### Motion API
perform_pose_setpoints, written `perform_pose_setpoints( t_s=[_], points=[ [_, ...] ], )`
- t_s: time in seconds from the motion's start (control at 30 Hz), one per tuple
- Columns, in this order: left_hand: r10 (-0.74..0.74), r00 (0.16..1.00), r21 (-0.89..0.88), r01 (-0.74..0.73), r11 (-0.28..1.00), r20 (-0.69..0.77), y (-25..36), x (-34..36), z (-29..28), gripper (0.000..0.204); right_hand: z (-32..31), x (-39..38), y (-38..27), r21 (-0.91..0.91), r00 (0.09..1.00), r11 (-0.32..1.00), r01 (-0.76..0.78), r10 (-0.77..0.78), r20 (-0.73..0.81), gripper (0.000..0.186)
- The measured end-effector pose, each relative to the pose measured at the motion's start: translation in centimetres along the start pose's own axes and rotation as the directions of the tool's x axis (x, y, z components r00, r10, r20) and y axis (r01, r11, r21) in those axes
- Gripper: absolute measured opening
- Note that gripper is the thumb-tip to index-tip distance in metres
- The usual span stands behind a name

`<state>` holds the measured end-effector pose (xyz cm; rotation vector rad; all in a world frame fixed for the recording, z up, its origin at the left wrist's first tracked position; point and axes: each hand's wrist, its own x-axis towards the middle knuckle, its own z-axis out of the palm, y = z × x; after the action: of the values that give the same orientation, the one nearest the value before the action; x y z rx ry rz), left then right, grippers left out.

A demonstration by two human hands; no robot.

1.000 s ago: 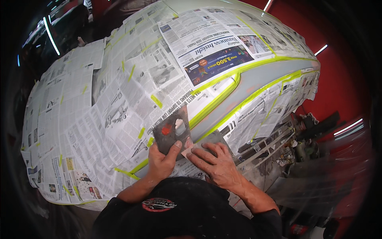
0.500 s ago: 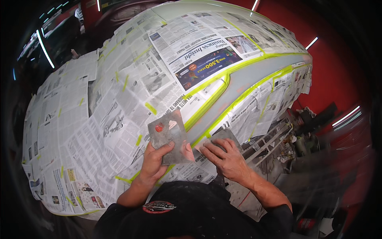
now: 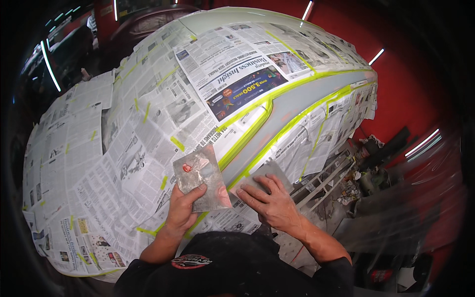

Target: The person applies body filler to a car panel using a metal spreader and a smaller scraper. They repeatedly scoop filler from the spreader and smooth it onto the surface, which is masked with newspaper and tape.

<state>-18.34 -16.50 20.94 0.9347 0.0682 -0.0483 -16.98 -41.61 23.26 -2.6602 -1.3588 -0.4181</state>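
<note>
In my left hand (image 3: 181,209) is a flat grey metal plate (image 3: 208,173), gripped at its lower edge with the thumb on top. A red dab, pale grey smears and a pinkish corner show on its face. My right hand (image 3: 277,205) has its fingers pressed on a thin grey rectangular sheet, which looks like a putty spreader (image 3: 278,172). This lies at the near end of a bare grey car body strip (image 3: 302,96), beside the plate but apart from it. Faint pink patches mark the strip. Whatever the right thumb does is hidden.
Newspaper sheets (image 3: 133,153) cover the car on both sides of the strip, edged with yellow-green masking tape (image 3: 292,123). To the right stand a metal frame (image 3: 321,183) and assorted clutter on the floor, before a red wall (image 3: 401,94). Another dark red car (image 3: 153,24) is behind.
The whole view has shifted slightly, so the car and both hands appear a little farther left. The plate has turned slightly in my left hand. Both hands keep their hold.
</note>
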Motion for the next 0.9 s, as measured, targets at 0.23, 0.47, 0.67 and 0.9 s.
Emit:
perform_pose_setpoints(
  t_s=[0.23, 0.47, 0.67, 0.9],
  points=[
    [0.39, 0.916, 0.579, -0.372, 0.725, 0.1, -0.6, -1.9, 1.5, 0.022, 0.5, 1.5, -2.6, 0.217, 0.997, 0.976, -0.025, 0.04, -0.063, 0.076],
    [0.497, 0.86, 0.253, -0.459, 0.852, -0.112, 1.7, -1.1, 1.3, 0.036, 0.8, 0.5, -1.2, 0.27, 0.983, 0.962, -0.042, 0.087, -0.16, 0.089],
    [-0.086, 0.996, -0.149, 0.08, 0.986, -0.035, -0.4, 0.7, -0.4, 0.053, 3.4, 0.7, -1.7, 0.288, 0.972, 0.957, 0.018, 0.051, -0.23, 0.08],
    [-0.007, 0.998, -0.083, 0.002, 0.997, -0.06, -0.8, 0.7, 1.0, 0.047, 0.6, 1.0, -1.8, 0.349, 0.975, 0.936, 0.053, 0.027, -0.222, 0.076]
  ],
)
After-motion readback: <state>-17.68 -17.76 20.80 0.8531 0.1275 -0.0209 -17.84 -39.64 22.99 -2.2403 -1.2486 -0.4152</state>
